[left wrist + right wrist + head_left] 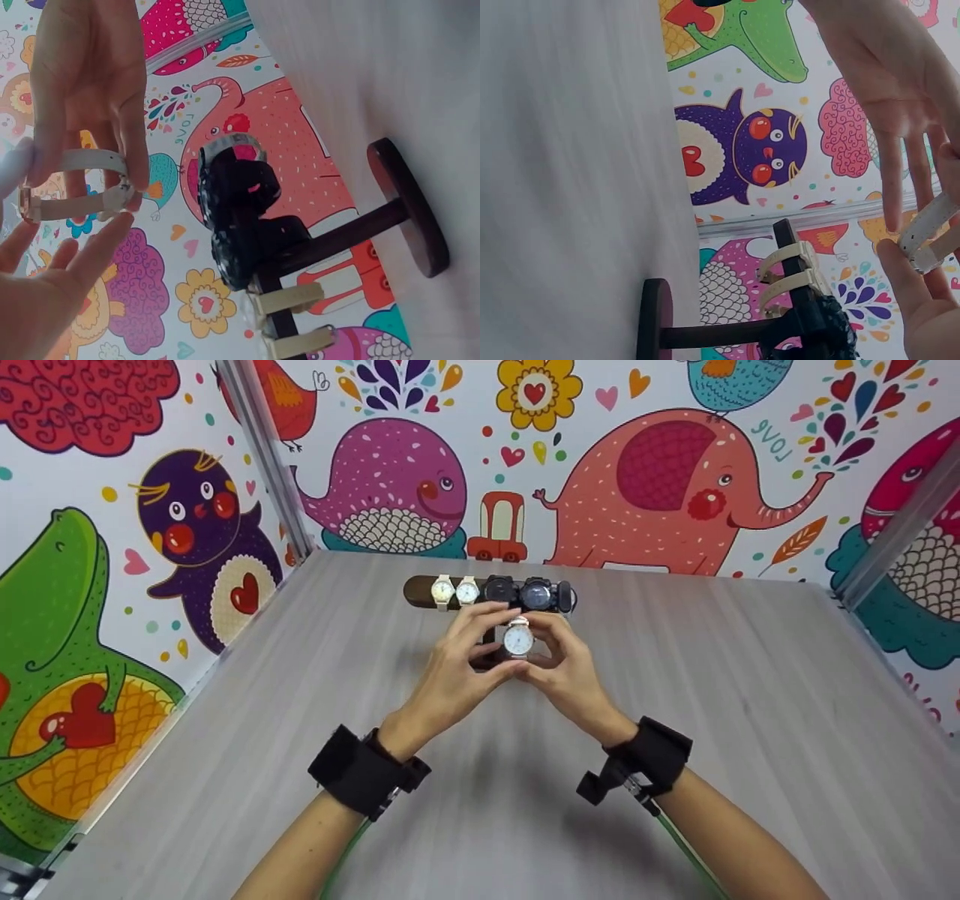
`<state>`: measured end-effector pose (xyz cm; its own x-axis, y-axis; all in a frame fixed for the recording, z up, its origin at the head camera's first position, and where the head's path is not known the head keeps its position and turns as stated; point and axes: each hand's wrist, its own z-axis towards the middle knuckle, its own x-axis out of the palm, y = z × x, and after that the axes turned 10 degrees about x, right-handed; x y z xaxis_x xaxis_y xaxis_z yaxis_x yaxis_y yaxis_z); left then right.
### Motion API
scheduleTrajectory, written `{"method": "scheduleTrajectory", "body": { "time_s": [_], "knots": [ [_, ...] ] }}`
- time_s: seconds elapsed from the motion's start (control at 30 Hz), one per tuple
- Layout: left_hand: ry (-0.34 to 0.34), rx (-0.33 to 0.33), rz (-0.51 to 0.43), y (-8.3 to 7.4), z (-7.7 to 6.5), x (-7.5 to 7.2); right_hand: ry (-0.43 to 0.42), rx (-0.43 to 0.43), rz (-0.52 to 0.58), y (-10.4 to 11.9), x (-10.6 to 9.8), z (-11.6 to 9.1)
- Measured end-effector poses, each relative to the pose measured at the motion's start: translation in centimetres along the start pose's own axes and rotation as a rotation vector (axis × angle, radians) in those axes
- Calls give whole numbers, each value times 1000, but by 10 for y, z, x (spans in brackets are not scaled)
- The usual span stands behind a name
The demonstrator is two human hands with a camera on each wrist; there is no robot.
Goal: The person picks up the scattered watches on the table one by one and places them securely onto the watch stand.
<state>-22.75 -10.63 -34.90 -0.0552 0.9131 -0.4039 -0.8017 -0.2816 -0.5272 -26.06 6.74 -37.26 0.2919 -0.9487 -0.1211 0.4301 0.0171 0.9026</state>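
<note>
Between my two hands is a white-strapped wristwatch, raised in front of a dark watch stand, its round white dial towards the head camera. My left hand grips it from the left, thumb low and fingers near the top. From the other side my right hand pinches it with thumb and fingers. The left wrist view has the strap as a loop, fingertips at both ends. In the right wrist view part of the strap is hidden behind fingers.
The stand's crossbar carries two cream-strapped watches at left and black watches to their right. A post joins it to an oval base on the grey table. Cartoon-printed walls enclose the back and sides.
</note>
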Motion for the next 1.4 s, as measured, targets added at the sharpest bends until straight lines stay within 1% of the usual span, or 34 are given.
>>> {"method": "scheduleTrajectory", "body": {
  "time_s": [0.1, 0.23, 0.37, 0.5, 0.6, 0.77, 0.9, 1.03, 1.13, 1.23, 1.4],
  "knots": [
    [14, 17, -2, -1, 2, 3, 4, 0, 38, -3, -2, -2],
    [28, 20, -16, -1, 4, 8, 32, -6, 99, -7, -5, -5],
    [26, 40, -40, 1, 6, 13, 40, -13, 118, -7, -8, -8],
    [13, 80, -55, 3, 7, 17, 27, -22, 94, -7, -12, -9],
    [15, 99, -70, 4, 7, 18, 29, -27, 66, -7, -14, -9],
    [31, 94, -96, 7, 8, 21, 33, -24, 55, -8, -18, -11],
    [5, 102, -108, 9, 9, 25, 15, -17, 57, -8, -19, -11],
    [-17, 115, -118, 12, 9, 27, 3, 8, 30, -7, -19, -11],
    [-25, 124, -95, 15, 8, 26, 9, 22, -7, -8, -20, -10],
    [-35, 135, -46, 19, 5, 25, 21, 33, -37, -9, -22, -9],
    [-47, 177, 18, 27, 3, 22, 30, 34, -85, -11, -27, -6]
  ]
}}
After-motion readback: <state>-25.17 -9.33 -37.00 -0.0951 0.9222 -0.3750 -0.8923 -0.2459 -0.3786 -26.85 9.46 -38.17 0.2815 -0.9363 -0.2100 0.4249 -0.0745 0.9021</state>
